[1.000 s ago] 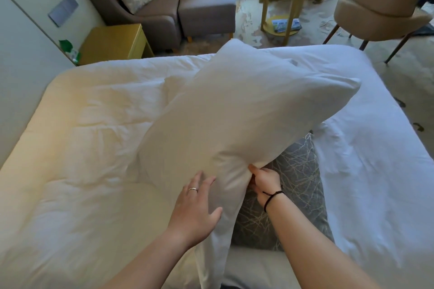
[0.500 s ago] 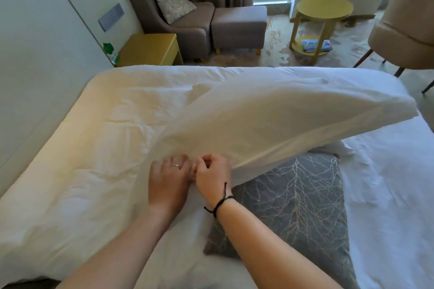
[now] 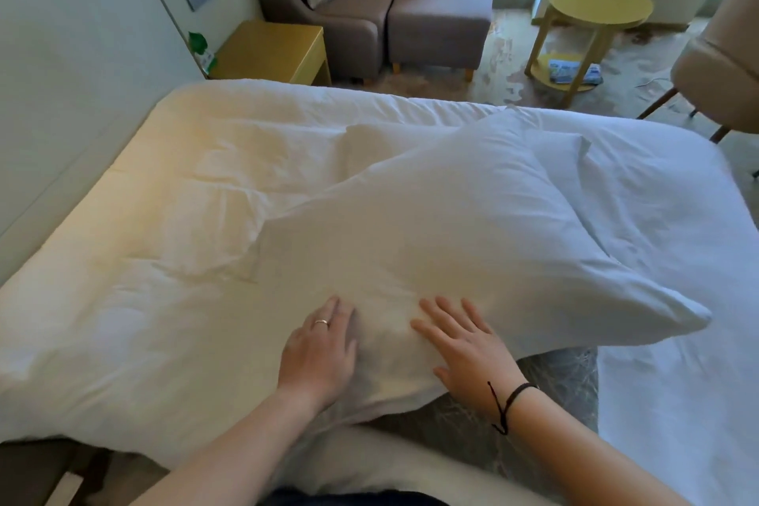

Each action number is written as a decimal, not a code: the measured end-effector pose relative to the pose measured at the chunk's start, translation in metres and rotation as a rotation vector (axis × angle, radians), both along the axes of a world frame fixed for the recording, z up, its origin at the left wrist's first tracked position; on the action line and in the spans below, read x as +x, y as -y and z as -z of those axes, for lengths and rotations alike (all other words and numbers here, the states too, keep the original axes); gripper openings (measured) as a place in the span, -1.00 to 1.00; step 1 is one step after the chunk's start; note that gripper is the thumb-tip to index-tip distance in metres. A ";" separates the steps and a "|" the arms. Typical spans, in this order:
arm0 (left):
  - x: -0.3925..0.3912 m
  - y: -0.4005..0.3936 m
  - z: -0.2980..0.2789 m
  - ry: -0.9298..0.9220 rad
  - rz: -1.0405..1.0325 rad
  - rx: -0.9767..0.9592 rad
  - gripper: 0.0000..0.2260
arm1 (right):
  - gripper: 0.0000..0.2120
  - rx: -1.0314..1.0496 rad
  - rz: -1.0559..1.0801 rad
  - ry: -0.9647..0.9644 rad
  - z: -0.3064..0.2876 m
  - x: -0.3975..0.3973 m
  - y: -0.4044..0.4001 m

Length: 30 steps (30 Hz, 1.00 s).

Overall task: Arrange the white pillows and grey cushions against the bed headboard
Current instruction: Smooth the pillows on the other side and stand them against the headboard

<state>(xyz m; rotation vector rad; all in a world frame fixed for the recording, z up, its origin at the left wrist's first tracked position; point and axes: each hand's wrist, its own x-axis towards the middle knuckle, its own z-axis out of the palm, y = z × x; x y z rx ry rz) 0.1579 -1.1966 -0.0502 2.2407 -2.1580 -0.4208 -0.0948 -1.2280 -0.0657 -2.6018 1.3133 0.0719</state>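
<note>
Pillow's flat on the bed now, long axis running diagonal.

The plump white cotton pillow (image 3: 472, 242) lies across the white-duvet bed (image 3: 164, 238), near end at both hands, far corner aimed away to the right, covering most of the grey branch-patterned cushion (image 3: 562, 378). Half a second back both hands were pinching its edge; now the left hand (image 3: 318, 357) and right hand (image 3: 468, 345) just press down, fingers (image 3: 441, 308) straight, gripping nothing.

pillow (image 3: 472, 226) on bed (image 3: 164, 218) | cushion (image 3: 566, 378) under pillow | hands on pillow
</note>
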 end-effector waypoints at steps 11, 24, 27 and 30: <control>-0.032 -0.021 0.021 0.165 0.169 0.034 -0.32 | -0.01 -0.008 -0.020 -0.142 0.039 -0.025 -0.010; -0.017 -0.025 0.055 0.186 0.169 0.202 -0.14 | -0.35 -0.105 -0.020 -0.113 0.066 0.010 0.052; -0.016 -0.022 0.056 0.186 0.164 0.215 -0.16 | -0.65 -0.218 -0.050 -0.109 0.066 0.015 0.057; -0.016 -0.022 0.056 0.195 0.152 0.227 -0.18 | -0.82 -0.264 -0.100 -0.072 0.062 0.021 0.061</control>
